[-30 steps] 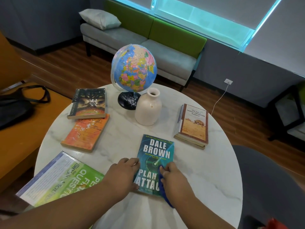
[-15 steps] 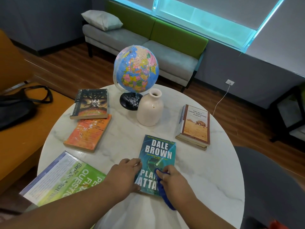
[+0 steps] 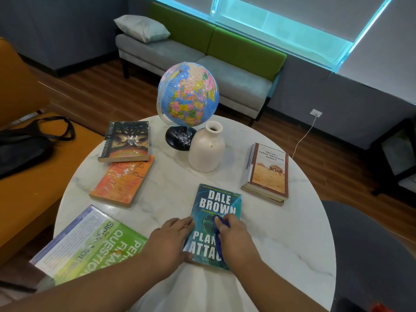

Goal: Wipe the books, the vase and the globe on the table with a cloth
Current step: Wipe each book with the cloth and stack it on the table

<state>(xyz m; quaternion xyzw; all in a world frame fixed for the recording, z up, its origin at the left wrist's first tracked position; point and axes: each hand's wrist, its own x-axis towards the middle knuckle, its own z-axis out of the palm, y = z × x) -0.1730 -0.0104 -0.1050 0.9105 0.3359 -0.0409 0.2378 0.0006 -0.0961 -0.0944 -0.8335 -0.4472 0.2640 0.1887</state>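
Right grip, cloth on DALE BROWN.

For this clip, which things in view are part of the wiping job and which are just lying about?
Job: blue cloth in the right hand, teal book under the left hand, brown book, dark book, orange book, green book, vase, globe.
Lying about: black bag, pillow, bench, cable.

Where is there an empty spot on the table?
Biggest bare patch: right side of the table, between blue book, tan book and rim. Smaller one: between orange book, vase and blue book. Crowded around the globe.
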